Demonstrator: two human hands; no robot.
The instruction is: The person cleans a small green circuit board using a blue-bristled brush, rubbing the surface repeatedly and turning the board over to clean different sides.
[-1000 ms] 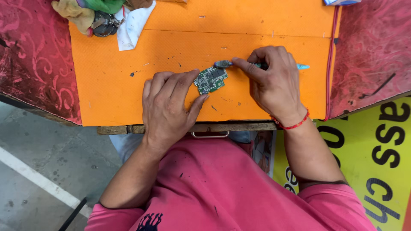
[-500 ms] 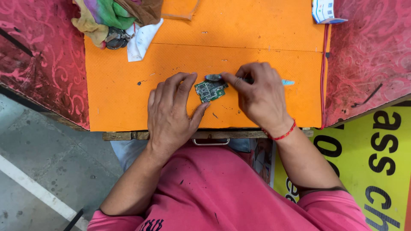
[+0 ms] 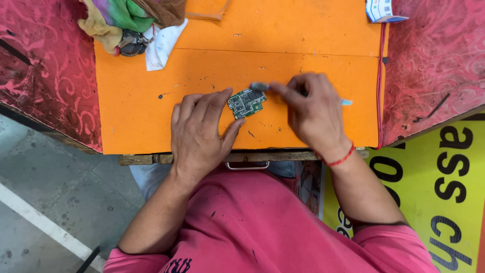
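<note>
A person in a pink shirt leaned over an orange tabletop [image 3: 151,121]. The left hand [image 3: 199,132] lay flat, fingers together, steadying a small green rectangular circuit board [image 3: 246,102] between fingertips and thumb near the tabletop's middle. The right hand [image 3: 314,112], blurred, pinched a slim pale-blue-handled brush [image 3: 345,102]; its grey tip touched the board's upper edge, and most of the handle was hidden under the fingers. A heap of coloured cloth rags [image 3: 129,20] sat at the far left corner, cut off by the frame. A small white box [image 3: 381,10] was partly cropped at the far right.
</note>
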